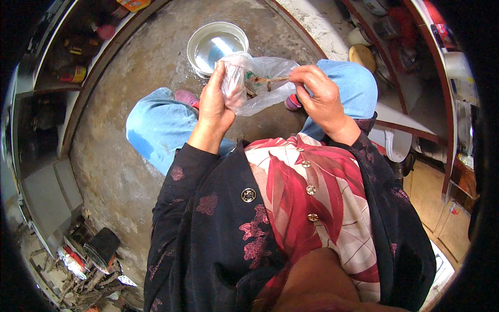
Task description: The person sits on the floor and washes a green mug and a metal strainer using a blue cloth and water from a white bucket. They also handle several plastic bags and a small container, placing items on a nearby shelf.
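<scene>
My left hand (214, 105) grips a clear plastic bag (269, 64), with the thumb on the outside and the fingers showing through the film. The bag hangs spread between my hands, above the floor and between my knees. Thin brown dried pieces (250, 92) show at the bag, along with a bit of green. Between the thumb and fingertips of my right hand (321, 97) is a slender brown strip (273, 79), lying sideways across the bag's opening. Whether the right fingers also touch the bag's edge, I cannot tell.
A pale round basin (190, 52) with water stands on the wet concrete floor (113, 128) just beyond the bag. Open cupboards with bottles (73, 74) line the left. Shelves with pots and a round wooden lid (362, 57) run along the right. Firewood sticks (91, 286) lie at lower left.
</scene>
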Action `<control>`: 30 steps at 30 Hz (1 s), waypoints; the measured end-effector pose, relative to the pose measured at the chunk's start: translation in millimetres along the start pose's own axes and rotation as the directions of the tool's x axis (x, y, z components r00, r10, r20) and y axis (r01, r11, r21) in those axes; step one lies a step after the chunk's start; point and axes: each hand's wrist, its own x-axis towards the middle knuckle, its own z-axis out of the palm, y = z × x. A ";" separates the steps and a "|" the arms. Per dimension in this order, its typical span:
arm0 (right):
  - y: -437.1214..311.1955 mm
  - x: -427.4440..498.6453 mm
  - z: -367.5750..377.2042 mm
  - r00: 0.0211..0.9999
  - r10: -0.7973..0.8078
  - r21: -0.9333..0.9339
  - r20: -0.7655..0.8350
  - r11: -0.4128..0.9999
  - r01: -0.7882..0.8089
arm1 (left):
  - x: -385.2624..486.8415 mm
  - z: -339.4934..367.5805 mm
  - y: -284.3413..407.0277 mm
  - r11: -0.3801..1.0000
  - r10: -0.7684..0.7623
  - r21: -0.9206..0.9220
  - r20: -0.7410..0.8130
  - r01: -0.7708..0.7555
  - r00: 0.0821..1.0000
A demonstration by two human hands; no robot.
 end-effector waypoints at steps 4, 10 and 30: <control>-3.1 -2.4 12.0 0.991 -0.073 -0.034 0.115 0.996 0.077 | -5.6 13.1 0.8 0.999 0.031 -0.043 -0.049 -0.033 0.998; -3.6 -12.7 -4.2 0.956 0.029 -0.048 0.292 0.999 -0.016 | -10.1 9.2 17.0 0.994 -0.015 -0.111 -0.028 0.011 0.999; -35.6 -7.5 -41.4 0.980 0.043 -0.168 0.192 0.986 -0.011 | -10.6 -13.3 20.1 0.875 0.361 0.363 -0.052 -0.319 0.931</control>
